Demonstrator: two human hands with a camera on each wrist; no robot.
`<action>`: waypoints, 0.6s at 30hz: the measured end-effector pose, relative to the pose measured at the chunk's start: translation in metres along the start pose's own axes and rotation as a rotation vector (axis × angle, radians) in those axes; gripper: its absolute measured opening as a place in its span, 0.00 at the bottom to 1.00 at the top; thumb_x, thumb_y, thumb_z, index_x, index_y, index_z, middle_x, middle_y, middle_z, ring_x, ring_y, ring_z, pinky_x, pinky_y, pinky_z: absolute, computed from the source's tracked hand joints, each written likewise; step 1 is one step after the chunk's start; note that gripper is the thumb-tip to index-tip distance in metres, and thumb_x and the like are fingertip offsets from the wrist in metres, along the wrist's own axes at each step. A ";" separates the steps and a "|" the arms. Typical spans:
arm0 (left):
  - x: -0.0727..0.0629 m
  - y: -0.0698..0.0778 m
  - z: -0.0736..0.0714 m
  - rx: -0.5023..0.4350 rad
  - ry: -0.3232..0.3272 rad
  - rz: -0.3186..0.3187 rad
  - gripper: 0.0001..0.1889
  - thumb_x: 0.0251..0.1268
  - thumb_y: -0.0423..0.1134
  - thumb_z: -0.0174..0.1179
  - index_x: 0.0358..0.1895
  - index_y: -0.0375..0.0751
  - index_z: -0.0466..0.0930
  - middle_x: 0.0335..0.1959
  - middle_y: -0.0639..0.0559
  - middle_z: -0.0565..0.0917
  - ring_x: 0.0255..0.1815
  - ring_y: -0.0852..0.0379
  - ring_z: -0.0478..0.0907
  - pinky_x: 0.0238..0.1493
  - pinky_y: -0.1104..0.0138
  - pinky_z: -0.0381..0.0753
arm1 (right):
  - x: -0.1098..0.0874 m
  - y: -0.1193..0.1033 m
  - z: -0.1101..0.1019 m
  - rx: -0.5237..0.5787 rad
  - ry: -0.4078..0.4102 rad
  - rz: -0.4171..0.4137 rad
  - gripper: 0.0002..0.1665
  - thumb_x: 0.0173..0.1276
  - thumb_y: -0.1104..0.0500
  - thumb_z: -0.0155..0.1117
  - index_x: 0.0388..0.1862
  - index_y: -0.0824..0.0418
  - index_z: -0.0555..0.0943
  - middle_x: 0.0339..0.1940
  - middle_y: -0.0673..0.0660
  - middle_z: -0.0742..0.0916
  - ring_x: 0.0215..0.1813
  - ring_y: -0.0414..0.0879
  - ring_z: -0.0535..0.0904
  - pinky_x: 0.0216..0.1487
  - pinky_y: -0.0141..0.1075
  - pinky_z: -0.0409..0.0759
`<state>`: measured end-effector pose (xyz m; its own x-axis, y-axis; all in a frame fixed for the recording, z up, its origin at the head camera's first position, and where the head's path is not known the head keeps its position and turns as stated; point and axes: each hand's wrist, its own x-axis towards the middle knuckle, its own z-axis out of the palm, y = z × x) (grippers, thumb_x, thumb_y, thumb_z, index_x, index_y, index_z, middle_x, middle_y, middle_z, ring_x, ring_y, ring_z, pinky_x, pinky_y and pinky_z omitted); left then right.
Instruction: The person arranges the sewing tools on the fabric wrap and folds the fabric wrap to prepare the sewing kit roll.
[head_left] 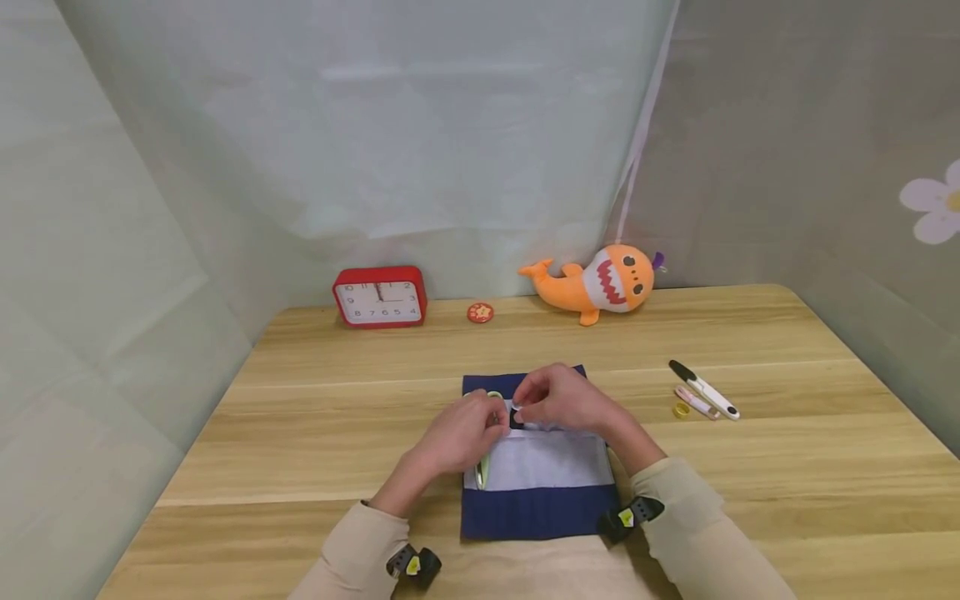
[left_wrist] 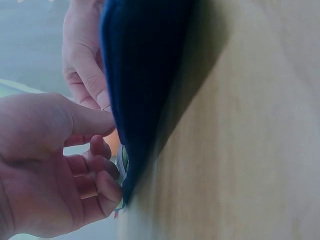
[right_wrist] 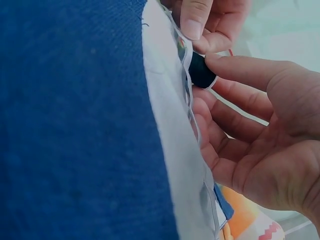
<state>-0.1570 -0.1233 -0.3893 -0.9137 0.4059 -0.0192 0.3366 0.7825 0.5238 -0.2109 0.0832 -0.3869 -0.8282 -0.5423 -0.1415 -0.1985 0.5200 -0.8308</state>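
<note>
A navy fabric pouch [head_left: 540, 512] with light grey pockets [head_left: 551, 462] lies unfolded on the table. My right hand [head_left: 566, 400] pinches a small dark spool of thread [right_wrist: 201, 71] with a pale rim between thumb and fingers, at the mouth of a pocket. My left hand [head_left: 468, 433] pinches the pocket's edge beside the spool, as the right wrist view shows. Green-handled scissors [head_left: 482, 473] sit in the leftmost pocket, partly behind my left hand. The left wrist view has the spool hidden behind the pouch and fingers.
To the right lie black-and-white thread snips [head_left: 703, 390], a pink-and-white strip-like item [head_left: 696, 402] and a small yellow ring [head_left: 681, 410]. Along the back stand a red clock [head_left: 380, 297], a round red badge [head_left: 480, 312] and an orange shark plush [head_left: 592, 283].
</note>
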 end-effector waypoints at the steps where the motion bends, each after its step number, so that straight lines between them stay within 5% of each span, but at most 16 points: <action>1: 0.000 0.000 0.000 -0.004 -0.003 -0.003 0.07 0.75 0.34 0.64 0.35 0.45 0.83 0.30 0.52 0.75 0.35 0.56 0.71 0.36 0.66 0.69 | 0.000 0.000 0.000 -0.001 -0.002 -0.005 0.08 0.66 0.60 0.77 0.43 0.58 0.89 0.34 0.52 0.89 0.35 0.46 0.80 0.36 0.37 0.78; 18: -0.001 0.000 -0.001 -0.032 -0.051 -0.021 0.06 0.79 0.35 0.59 0.38 0.40 0.81 0.34 0.50 0.75 0.36 0.55 0.72 0.36 0.63 0.71 | 0.000 -0.001 0.002 -0.035 -0.033 0.006 0.06 0.73 0.59 0.71 0.43 0.58 0.92 0.32 0.50 0.89 0.32 0.43 0.79 0.33 0.35 0.75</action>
<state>-0.1567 -0.1241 -0.3886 -0.9077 0.4132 -0.0733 0.3090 0.7763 0.5495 -0.2098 0.0809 -0.3872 -0.8120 -0.5599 -0.1647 -0.2119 0.5457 -0.8107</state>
